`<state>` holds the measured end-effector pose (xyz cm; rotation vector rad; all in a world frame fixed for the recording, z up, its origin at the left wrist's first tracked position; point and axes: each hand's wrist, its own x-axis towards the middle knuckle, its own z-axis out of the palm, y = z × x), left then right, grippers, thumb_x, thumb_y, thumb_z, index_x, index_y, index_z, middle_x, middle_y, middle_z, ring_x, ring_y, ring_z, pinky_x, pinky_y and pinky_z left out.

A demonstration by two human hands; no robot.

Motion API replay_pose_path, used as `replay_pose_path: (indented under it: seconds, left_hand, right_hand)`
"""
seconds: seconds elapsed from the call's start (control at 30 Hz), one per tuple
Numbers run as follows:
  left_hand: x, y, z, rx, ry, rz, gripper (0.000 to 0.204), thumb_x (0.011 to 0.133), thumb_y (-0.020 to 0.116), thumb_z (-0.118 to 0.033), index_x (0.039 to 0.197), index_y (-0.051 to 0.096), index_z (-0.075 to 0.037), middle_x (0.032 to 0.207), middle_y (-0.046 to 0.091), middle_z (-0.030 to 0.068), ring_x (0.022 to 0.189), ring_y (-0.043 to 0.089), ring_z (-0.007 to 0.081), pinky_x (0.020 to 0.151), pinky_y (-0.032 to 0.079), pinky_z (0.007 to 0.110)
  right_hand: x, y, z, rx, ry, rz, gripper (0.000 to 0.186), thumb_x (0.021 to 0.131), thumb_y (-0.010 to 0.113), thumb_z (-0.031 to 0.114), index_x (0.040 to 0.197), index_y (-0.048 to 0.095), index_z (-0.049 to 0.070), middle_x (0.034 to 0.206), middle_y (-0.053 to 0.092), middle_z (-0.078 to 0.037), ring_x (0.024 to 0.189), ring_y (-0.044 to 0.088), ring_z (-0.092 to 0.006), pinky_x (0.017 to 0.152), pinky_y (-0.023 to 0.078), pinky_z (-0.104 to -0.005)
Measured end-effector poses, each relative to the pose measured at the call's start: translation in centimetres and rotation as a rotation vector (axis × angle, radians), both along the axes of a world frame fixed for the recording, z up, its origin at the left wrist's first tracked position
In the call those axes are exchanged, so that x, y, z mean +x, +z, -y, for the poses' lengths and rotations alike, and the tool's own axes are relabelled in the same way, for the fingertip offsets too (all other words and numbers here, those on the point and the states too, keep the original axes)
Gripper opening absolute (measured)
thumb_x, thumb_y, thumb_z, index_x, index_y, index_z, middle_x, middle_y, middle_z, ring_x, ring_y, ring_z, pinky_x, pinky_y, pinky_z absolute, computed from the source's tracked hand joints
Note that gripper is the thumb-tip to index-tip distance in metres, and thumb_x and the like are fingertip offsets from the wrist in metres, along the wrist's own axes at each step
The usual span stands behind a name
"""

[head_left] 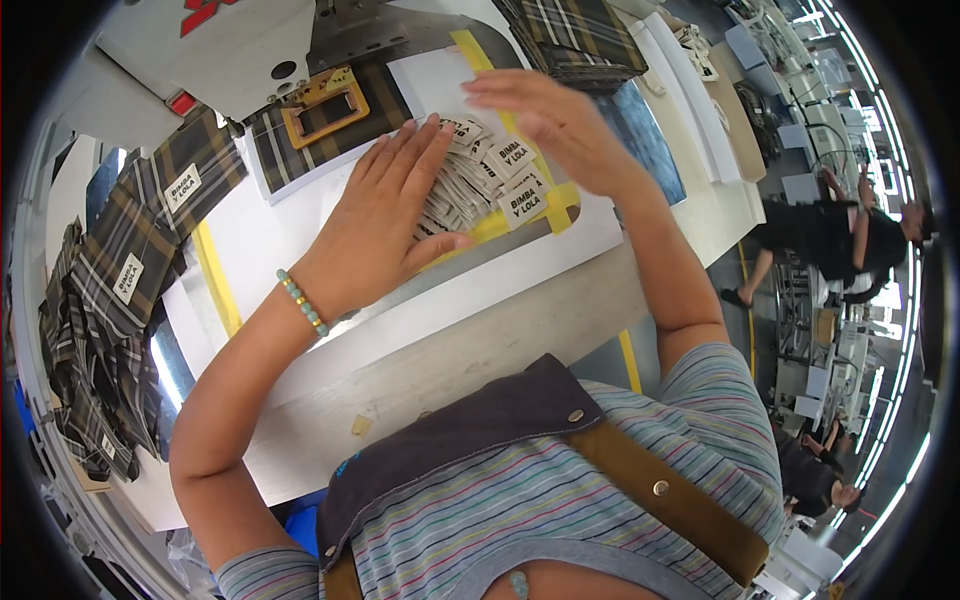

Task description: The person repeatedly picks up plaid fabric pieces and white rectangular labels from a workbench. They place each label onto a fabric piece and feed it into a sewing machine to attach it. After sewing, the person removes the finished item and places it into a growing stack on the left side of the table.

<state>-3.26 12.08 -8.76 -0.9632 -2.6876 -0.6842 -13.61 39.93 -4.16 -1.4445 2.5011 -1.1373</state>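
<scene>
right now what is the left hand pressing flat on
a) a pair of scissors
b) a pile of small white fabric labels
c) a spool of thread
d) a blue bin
b: the left hand lies palm down on the fanned pile of small white labels, on the white table.

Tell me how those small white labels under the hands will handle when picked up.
The labels look thin and woven, so probably floppy and very light. Fanned in a loose overlapping pile, they would likely slide apart when pushed. The left hand lies flat on them.
</scene>
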Motion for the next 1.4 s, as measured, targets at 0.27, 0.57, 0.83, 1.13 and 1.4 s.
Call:
replay_pose_path:
  seconds: [0.27,0.57,0.83,1.13,1.4]
  left_hand:
    - [0.8,3.3,3.7,-0.028,0.039,-0.029,0.082,0.099,0.071,-0.039,0.167,0.037,-0.008,0.174,0.036,0.0133,0.158,0.036,0.0369,0.129,0.031,0.051]
    - [3.1,3.9,7.1,0.214,0.114,0.085,0.063,0.096,0.076,-0.013,0.155,0.055,-0.006,0.157,0.06,0.0126,0.137,0.062,0.0341,0.116,0.048,0.043]
    - [2.0,3.4,3.6,0.972,0.181,0.594,0.028,0.1,0.078,-0.012,0.125,0.073,-0.002,0.11,0.077,0.005,0.099,0.07,0.0102,0.092,0.055,0.029]
    - [1.5,2.9,5.7,0.424,0.238,0.021,0.016,0.093,0.078,-0.003,0.108,0.075,0.0,0.097,0.075,0.0093,0.088,0.071,0.0207,0.081,0.057,0.036]
    - [-1.6,1.2,10.3,0.069,0.211,-0.409,0.018,0.087,0.079,-0.003,0.105,0.074,-0.002,0.102,0.074,0.0096,0.093,0.07,0.0294,0.081,0.059,0.04]
  right_hand:
    - [0.7,1.8,-2.6,0.209,-0.194,-0.036,0.029,0.099,0.075,0.025,0.117,0.077,0.003,0.107,0.072,-0.011,0.095,0.067,-0.0237,0.087,0.054,-0.0359]
    - [-0.1,3.7,-1.4,0.212,-0.226,0.182,0.016,0.095,0.079,0.015,0.104,0.073,0.003,0.103,0.071,0.001,0.091,0.066,-0.009,0.081,0.053,-0.0264]
    - [2.5,4.7,8.1,-0.015,0.004,0.405,0.021,0.096,0.081,0.011,0.115,0.075,0.004,0.1,0.072,0.001,0.092,0.066,-0.0065,0.084,0.054,-0.0249]
    - [0.9,2.6,10.2,0.114,-0.047,0.26,0.014,0.093,0.082,0.013,0.103,0.084,0.004,0.093,0.077,-0.003,0.077,0.062,-0.0092,0.069,0.05,-0.0273]
    - [-9.0,-0.6,14.8,0.106,-0.19,0.423,0.017,0.09,0.082,0.016,0.101,0.084,0.003,0.089,0.08,-0.005,0.079,0.068,-0.0105,0.076,0.053,-0.0266]
